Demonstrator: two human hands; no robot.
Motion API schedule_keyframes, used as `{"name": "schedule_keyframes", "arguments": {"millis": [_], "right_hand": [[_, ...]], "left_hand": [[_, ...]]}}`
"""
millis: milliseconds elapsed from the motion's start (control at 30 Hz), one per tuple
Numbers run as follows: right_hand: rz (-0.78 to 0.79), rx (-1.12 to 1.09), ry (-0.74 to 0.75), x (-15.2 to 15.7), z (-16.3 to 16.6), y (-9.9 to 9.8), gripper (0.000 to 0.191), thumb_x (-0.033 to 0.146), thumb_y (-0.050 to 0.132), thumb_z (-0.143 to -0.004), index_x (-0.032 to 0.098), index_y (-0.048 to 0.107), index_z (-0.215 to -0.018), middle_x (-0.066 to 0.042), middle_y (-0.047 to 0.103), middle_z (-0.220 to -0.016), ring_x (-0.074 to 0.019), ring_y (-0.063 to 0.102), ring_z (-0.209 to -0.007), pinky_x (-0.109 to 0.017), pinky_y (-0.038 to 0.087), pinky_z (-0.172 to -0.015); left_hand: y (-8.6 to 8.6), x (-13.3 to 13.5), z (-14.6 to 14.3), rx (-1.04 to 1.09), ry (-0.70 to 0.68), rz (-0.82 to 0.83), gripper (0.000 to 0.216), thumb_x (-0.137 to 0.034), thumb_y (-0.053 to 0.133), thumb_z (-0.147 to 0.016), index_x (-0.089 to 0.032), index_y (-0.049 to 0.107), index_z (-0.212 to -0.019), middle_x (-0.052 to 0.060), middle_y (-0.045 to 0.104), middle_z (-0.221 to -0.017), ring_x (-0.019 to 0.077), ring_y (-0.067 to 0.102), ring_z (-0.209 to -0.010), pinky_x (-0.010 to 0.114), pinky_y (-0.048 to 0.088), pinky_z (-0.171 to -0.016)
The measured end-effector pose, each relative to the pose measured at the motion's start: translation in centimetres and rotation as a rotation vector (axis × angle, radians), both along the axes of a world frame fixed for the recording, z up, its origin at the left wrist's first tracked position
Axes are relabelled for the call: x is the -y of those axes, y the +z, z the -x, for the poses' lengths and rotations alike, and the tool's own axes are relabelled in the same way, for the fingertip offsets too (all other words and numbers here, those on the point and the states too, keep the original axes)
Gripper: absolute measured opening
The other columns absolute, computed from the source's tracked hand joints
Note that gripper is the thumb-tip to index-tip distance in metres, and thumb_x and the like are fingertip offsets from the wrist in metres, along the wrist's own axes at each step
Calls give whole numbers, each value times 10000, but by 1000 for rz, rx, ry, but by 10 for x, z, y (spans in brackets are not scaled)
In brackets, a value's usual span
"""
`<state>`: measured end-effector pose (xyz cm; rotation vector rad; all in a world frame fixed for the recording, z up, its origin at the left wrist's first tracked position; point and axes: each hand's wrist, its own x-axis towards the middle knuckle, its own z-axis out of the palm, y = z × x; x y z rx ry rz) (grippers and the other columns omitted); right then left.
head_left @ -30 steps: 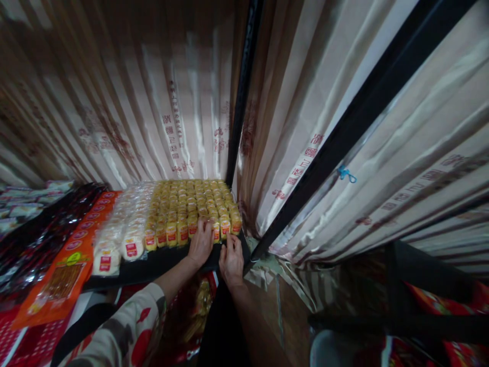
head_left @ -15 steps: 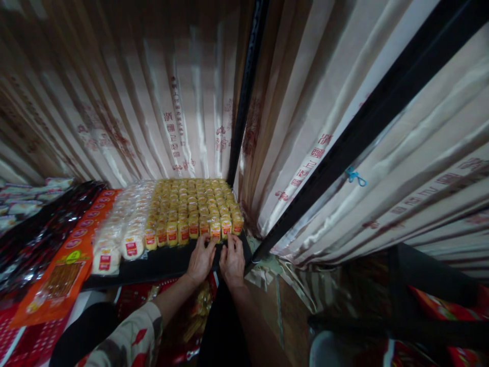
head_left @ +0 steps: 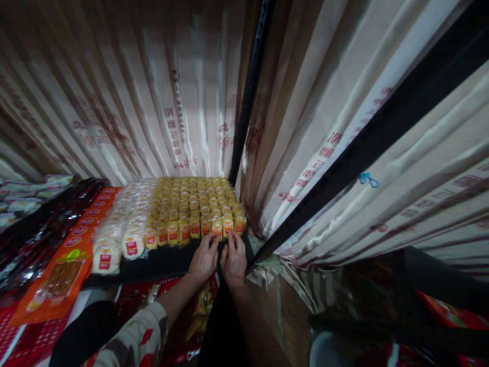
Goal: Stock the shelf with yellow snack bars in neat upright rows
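Rows of small yellow snack packs with red labels [head_left: 194,204] fill the right end of a dark shelf [head_left: 153,262]. My left hand [head_left: 204,259] and my right hand [head_left: 234,260] rest side by side on the shelf's front edge. The fingertips of both touch the front row of yellow packs. The fingers are bent and pressed against the packs; I cannot make out a pack gripped in either hand.
White round packs with red labels [head_left: 126,232] lie left of the yellow ones, then orange packets [head_left: 64,265] and dark packets [head_left: 34,229]. A black post [head_left: 250,92] rises behind the shelf, between beige printed curtains [head_left: 324,127].
Both hands slid a little down and right along the front row. The left hand dropped from on top of the packs to the shelf edge.
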<state>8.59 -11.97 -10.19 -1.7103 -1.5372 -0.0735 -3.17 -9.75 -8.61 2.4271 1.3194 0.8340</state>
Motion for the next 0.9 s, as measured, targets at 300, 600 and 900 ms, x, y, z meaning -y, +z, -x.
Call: {"name": "schedule_keyframes", "arguments": {"millis": [300, 600, 900], "right_hand": [[61, -4, -30, -1, 3, -1, 503, 145, 363, -819, 149, 434, -1317, -115, 501, -1296, -224, 452, -1169, -382, 447, -922], [-16, -104, -29, 3, 4, 5, 444, 155, 354, -826, 120, 478, -1251, -150, 484, -1273, -225, 419, -1201, -427, 399, -982], [-98, -353, -75, 5, -2, 3, 487, 233, 332, -866, 124, 357, -1341, -184, 329, -1405, -246, 362, -1279, -461, 423, -966]], "left_hand": [[7, 2, -2, -67, -11, 16, 472, -102, 389, -804, -158, 442, -1269, 126, 438, -1261, 235, 414, -1198, 422, 418, -1009], [8, 5, 0, -110, -14, 2, 459, -106, 389, -806, -136, 444, -1261, 120, 455, -1264, 234, 409, -1209, 397, 393, -1029], [10, 8, 2, -158, -64, -45, 509, -81, 402, -784, -163, 437, -1285, 105, 479, -1287, 226, 423, -1210, 415, 387, -1028]]}}
